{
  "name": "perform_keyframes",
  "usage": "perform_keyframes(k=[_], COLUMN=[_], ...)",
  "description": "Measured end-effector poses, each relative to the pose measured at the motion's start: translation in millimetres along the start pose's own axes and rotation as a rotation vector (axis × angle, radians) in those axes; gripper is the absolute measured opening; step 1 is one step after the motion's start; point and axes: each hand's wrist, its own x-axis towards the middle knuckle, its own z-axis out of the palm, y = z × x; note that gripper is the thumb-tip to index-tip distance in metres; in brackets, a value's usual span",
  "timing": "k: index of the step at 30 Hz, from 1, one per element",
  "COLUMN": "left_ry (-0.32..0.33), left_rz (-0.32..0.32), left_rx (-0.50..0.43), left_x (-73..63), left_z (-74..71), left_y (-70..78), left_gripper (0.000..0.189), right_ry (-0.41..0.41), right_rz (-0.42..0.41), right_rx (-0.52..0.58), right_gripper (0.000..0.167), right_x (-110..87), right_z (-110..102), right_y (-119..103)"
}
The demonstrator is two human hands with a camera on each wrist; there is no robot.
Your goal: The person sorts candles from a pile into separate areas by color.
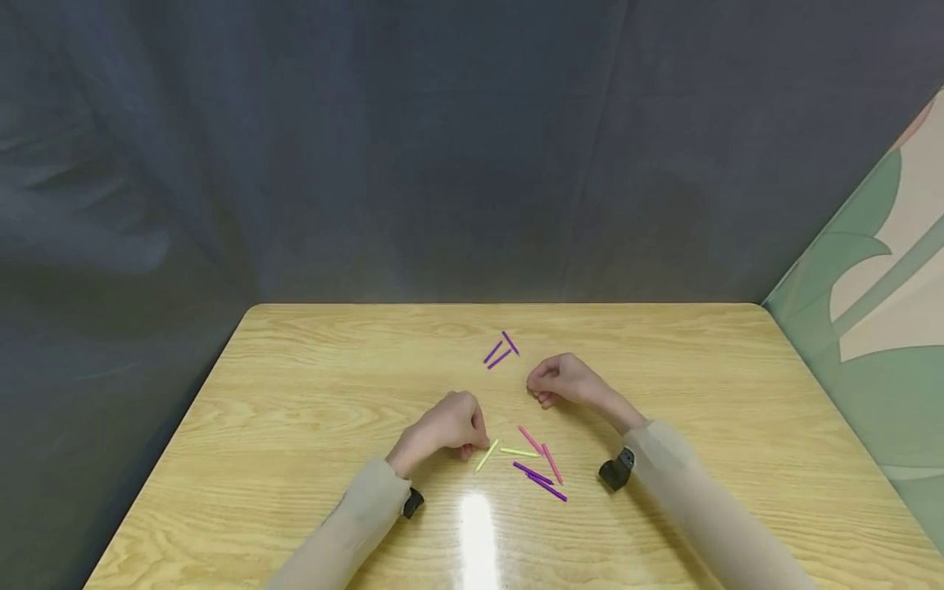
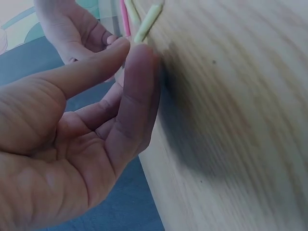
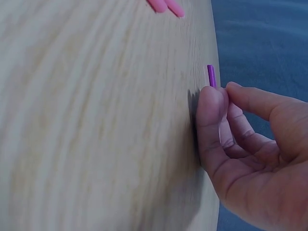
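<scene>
My left hand (image 1: 448,422) is at the table's middle, thumb and index fingertips close together beside a yellow stick (image 1: 487,456). In the left wrist view this stick (image 2: 149,21) ends right behind the index fingertip, and nothing shows between finger and thumb. Farther back, my right hand (image 1: 566,380) hovers low over the table with loosely bent fingers, no stick visible in it. Ahead of it, to the left, lie three thin purple sticks (image 1: 500,359), two side by side and one across their upper ends. A purple stick (image 3: 211,74) shows beyond the fingertips in the right wrist view.
Between the forearms lie a second yellow stick (image 1: 519,451), two pink sticks (image 1: 551,464) and two purple sticks (image 1: 547,487), some touching or overlapping. The wooden table (image 1: 332,352) meets a dark curtain (image 1: 442,164) behind. A patterned wall (image 1: 878,328) borders the right side.
</scene>
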Motion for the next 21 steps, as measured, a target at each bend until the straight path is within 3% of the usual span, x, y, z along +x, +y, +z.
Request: perform_keyframes(k=[10,21], left_ry=[0.004,0.082], left_rz=[0.011,-0.037], left_rx=[-0.019,0.049], left_x=[-0.6,-0.9], left_z=[6.2,15.7], left_y=[0.5,5.2], left_gripper=[0.021,0.026], right_ry=[-0.009,0.006], right_rz=[-0.012,-0.019], right_rx=[0.013,0.015], right_gripper=[0.013,0.015], right_x=[-6.7,-7.0], right_z=[2.0,3.7], right_y=[-1.9,0.4])
